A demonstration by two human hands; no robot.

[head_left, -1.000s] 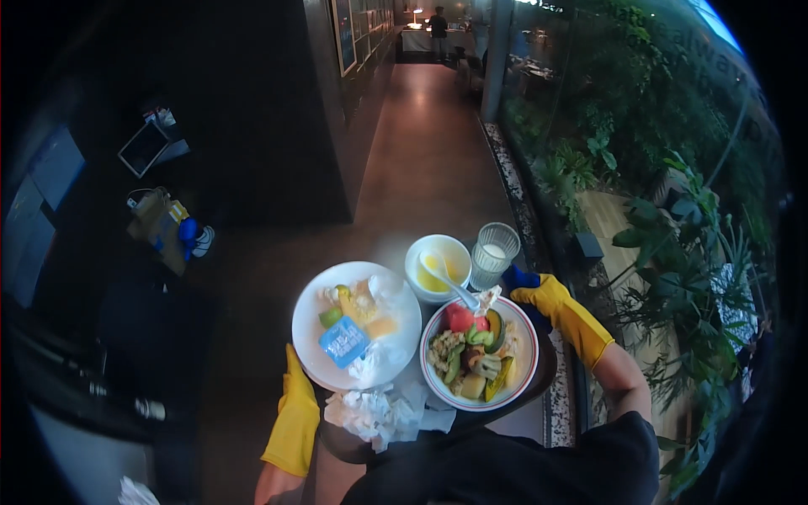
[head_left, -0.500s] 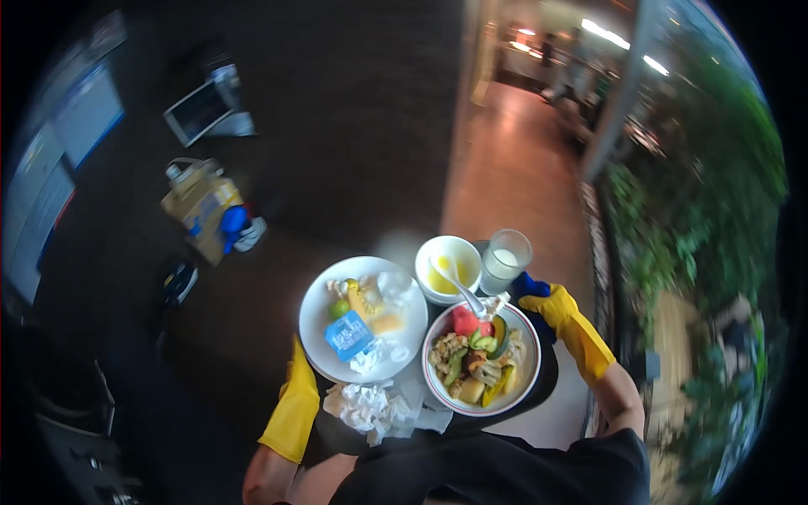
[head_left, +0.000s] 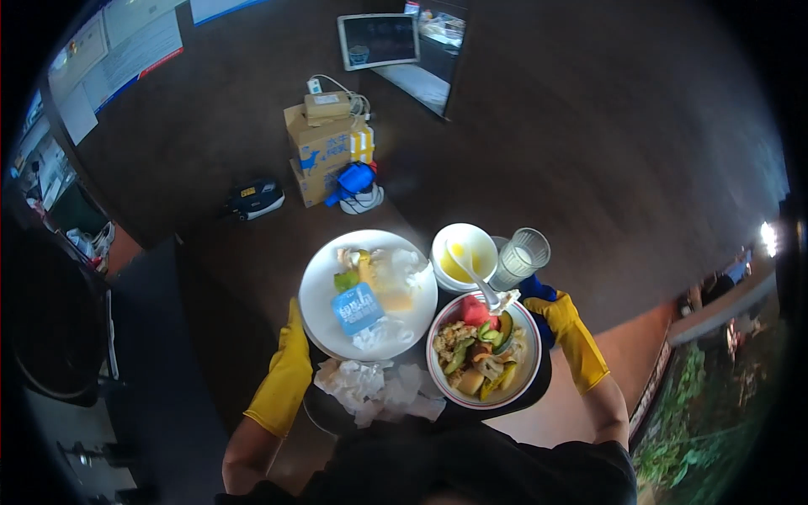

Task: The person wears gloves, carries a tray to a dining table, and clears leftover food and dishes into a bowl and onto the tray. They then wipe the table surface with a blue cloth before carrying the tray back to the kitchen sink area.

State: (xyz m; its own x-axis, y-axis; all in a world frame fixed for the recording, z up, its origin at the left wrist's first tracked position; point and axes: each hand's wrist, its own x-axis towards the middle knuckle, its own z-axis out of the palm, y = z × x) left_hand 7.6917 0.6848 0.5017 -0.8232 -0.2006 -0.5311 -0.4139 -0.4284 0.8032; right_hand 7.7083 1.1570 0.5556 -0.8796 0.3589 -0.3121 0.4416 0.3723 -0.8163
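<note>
Fingers of both gloved hands, left hand [head_left: 296, 337] and right hand [head_left: 539, 296], hidden under the round dark tray [head_left: 324, 412], grip not discernible; tray loaded with white plate [head_left: 324, 295], food bowl [head_left: 484, 349], small bowl [head_left: 463, 252], glass [head_left: 520, 257], carried chest-high, not yet set down.

Single head fisheye, looking steeply down, close above carried tray [head_left: 539, 389]; floor beyond.

View swung from corridor and plants to dark floor | boxes [head_left: 324, 143] came nearer, ahead | tray [head_left: 337, 412] contents shifted little
</note>
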